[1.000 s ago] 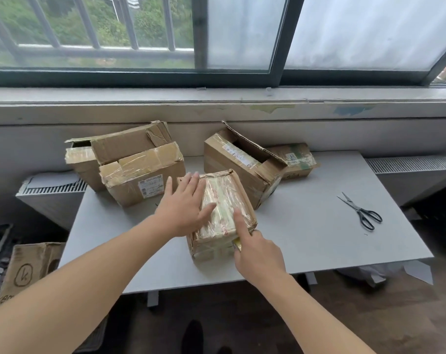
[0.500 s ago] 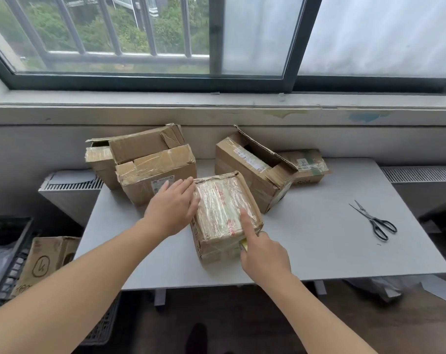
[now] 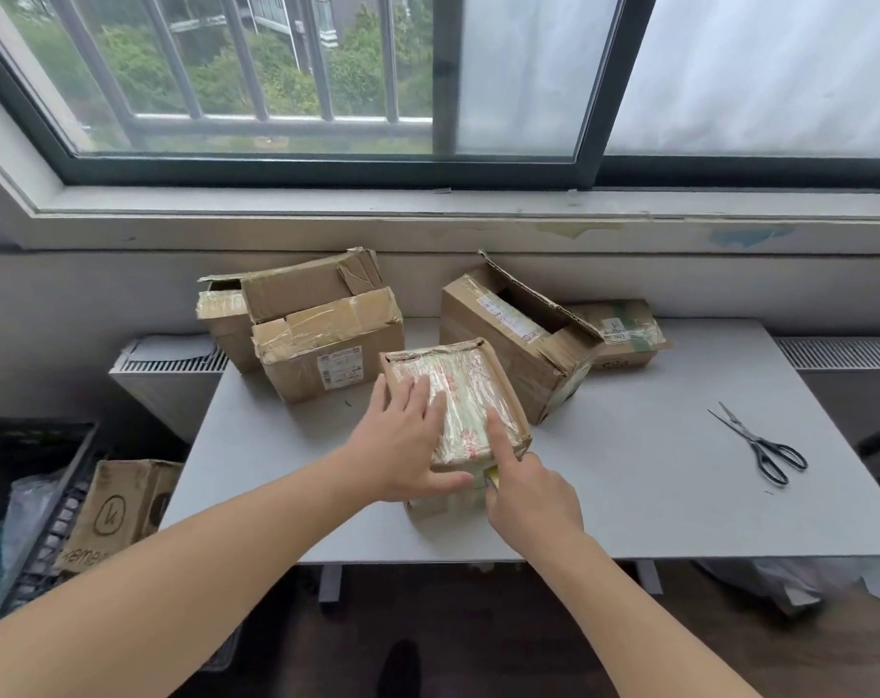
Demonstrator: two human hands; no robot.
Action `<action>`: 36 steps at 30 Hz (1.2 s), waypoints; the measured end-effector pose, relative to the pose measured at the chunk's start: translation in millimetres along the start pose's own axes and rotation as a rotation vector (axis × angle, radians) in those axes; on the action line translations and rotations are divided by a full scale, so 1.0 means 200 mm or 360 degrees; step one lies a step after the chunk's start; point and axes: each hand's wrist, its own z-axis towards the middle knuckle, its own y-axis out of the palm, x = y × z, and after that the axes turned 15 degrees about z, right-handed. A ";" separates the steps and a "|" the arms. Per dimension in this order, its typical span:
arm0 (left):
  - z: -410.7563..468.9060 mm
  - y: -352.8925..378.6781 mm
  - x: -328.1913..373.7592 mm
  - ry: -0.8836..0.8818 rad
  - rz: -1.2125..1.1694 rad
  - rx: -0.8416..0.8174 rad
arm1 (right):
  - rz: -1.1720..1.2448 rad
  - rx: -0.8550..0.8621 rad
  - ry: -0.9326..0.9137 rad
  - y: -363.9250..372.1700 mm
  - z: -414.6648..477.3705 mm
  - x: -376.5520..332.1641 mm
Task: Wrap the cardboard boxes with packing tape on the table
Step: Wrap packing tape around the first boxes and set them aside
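A small cardboard box (image 3: pixel 470 395), its top shiny with layers of tape, sits at the middle of the grey table (image 3: pixel 629 496). My left hand (image 3: pixel 408 445) lies flat on the box's top left part, with its thumb along the near edge. My right hand (image 3: pixel 528 491) is at the box's near right corner. Its index finger is stretched out and presses on the top. Its other fingers are curled round a yellowish tape roll (image 3: pixel 493 478), of which only a sliver shows.
Two taped boxes (image 3: pixel 327 350) stand at the back left, an open-flapped box (image 3: pixel 508 355) and a flat box (image 3: pixel 624 335) at the back right. Scissors (image 3: pixel 760 443) lie to the right. A crate (image 3: pixel 35 496) and a box (image 3: pixel 121 511) sit on the floor at left.
My left hand slid from the box's left side onto its top, thumb now at the near edge. My right hand has stayed at the near right corner. The view tilted up slightly.
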 end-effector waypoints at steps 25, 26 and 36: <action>0.02 0.08 -0.23 -0.0581 -0.0963 -0.0055 | 0.0469 0.0408 -0.0477 -0.32 0.06 -0.13; 0.02 0.13 -0.25 -0.0633 -0.1000 -0.0094 | 0.0383 0.0336 -0.0486 -0.34 0.04 -0.11; 0.04 0.35 -0.19 -0.0734 -0.1092 -0.0079 | 0.0152 0.0204 -0.0509 -0.13 -0.30 0.22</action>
